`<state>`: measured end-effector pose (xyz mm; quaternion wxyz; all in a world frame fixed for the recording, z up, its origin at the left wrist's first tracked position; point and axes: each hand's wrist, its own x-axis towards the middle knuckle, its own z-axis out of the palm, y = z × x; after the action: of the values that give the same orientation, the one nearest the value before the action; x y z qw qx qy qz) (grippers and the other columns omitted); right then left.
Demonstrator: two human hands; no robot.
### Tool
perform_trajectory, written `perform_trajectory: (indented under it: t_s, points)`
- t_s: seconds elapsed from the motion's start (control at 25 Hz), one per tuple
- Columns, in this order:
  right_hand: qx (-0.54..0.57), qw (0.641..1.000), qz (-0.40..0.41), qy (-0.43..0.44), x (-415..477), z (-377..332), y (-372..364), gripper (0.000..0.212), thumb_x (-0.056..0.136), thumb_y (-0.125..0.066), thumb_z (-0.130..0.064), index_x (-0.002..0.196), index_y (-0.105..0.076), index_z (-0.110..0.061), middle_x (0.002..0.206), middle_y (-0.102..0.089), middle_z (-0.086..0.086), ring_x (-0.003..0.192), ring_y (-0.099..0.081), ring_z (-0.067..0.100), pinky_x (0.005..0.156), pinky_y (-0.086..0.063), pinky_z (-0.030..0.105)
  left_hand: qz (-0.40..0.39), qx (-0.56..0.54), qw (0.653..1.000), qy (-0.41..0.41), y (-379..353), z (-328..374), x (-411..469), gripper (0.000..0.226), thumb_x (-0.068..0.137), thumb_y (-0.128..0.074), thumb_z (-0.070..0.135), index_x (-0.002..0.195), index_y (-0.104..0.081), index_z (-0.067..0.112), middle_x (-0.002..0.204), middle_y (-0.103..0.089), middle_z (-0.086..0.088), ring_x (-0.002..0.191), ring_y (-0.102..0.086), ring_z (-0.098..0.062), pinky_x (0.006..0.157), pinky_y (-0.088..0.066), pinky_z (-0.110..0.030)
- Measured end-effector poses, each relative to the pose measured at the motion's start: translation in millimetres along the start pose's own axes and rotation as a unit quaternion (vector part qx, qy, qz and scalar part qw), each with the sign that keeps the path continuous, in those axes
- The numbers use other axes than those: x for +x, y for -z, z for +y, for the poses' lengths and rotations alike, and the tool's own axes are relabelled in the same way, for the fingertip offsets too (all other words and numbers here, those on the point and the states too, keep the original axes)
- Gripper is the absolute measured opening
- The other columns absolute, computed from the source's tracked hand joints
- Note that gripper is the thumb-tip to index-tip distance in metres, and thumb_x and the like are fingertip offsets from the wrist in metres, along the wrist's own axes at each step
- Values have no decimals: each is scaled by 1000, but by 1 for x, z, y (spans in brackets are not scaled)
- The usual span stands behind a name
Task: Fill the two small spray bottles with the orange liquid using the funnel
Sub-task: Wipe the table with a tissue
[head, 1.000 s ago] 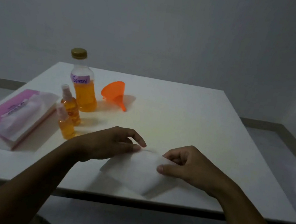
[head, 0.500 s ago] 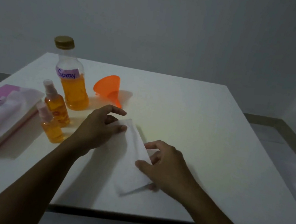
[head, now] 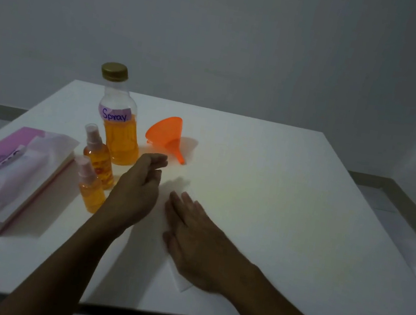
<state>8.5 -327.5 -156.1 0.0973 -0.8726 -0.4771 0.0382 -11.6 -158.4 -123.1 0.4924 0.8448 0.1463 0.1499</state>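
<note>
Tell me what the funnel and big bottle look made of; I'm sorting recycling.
The funnel looks like smooth orange plastic, seemingly slightly translucent. The big bottle seems clear plastic: you can see through its ribbed walls. Its cap is gold with a dull sheen; metal or plastic, I cannot tell.

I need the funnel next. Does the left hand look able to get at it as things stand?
Probably yes: the left hand is empty and near the funnel, which lies on its side with nothing between them.
</note>
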Motion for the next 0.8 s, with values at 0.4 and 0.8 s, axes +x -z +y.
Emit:
perform_trajectory:
  t_s: [0.4,0.8]
  points:
    - [-82,989,65,-101,28,80,0,67,98,-15,-31,151,-33,6,159,-31,25,149,-29,35,125,-17,45,22,177,982,-57,-23,-30,-29,32,100,-35,24,127,-48,13,122,-58,-11,109,-58,-27,93,-50,-41]
    - [-27,975,52,-213,19,94,16,57,105,-27,-20,158,-12,-3,167,-11,15,156,-6,25,126,-2,38,-14,311,944,-113,-34,-36,-23,34,98,-28,36,106,-51,11,103,-53,-10,97,-51,-28,90,-47,-44]
